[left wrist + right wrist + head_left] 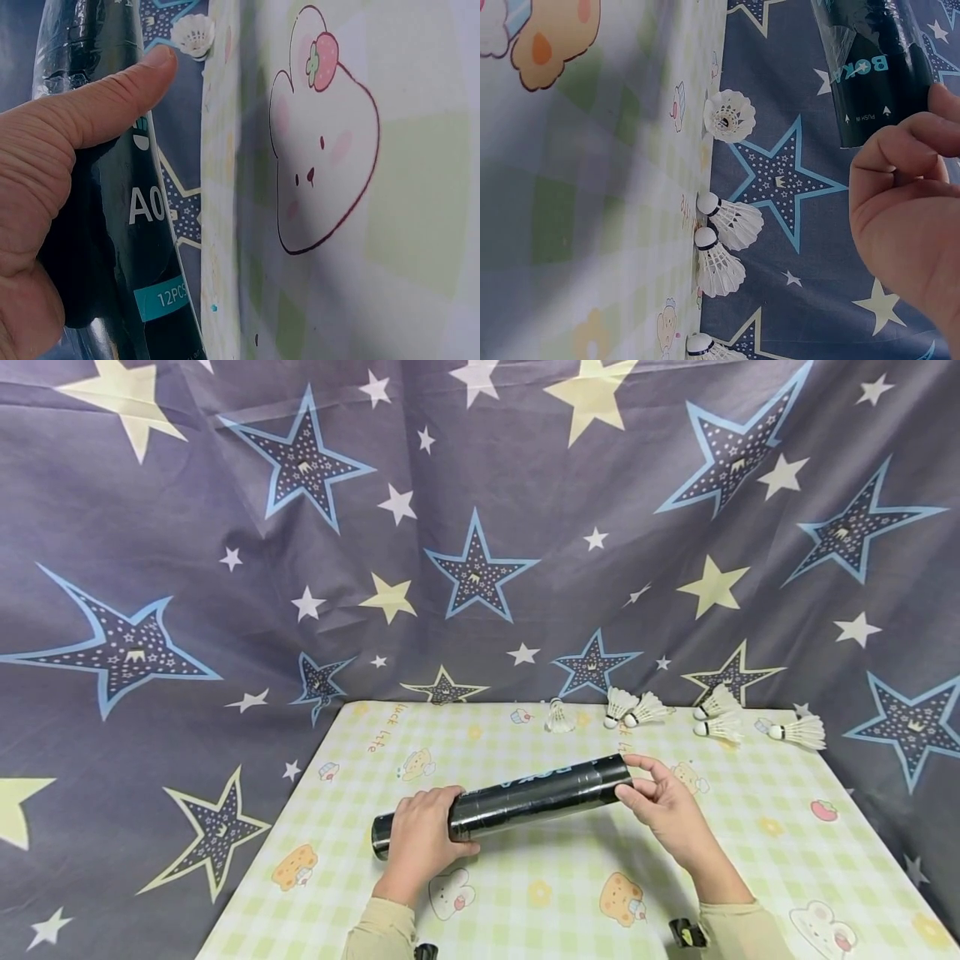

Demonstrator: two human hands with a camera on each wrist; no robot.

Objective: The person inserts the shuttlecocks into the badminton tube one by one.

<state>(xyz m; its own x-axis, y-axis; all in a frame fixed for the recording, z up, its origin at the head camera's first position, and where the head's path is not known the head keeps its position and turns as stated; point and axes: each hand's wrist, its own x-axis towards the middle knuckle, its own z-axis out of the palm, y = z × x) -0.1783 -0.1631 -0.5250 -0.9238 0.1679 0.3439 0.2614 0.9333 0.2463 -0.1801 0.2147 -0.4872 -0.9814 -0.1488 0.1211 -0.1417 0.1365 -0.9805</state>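
Note:
A black shuttlecock tube [540, 797] is held at a slant over the table, its right end higher than its left. My left hand [425, 835] grips it near the left end, the thumb lying along its side in the left wrist view. White print and a teal "12PCS" band show on the tube [150, 255] there. At the other end, my right hand [667, 810] pinches the rim between thumb and fingers. The right wrist view shows the fingertips right at that end of the tube [877, 82], beside small printed arrows. The tube's inside is hidden.
Several white feather shuttlecocks lie along the table's back edge: a lone one [559, 717], a close pair with one shuttlecock [647, 710] on its right, and others farther right, including one [798, 732]. A checked cloth [540, 927] covers the table. Behind hangs a star-patterned curtain [480, 468].

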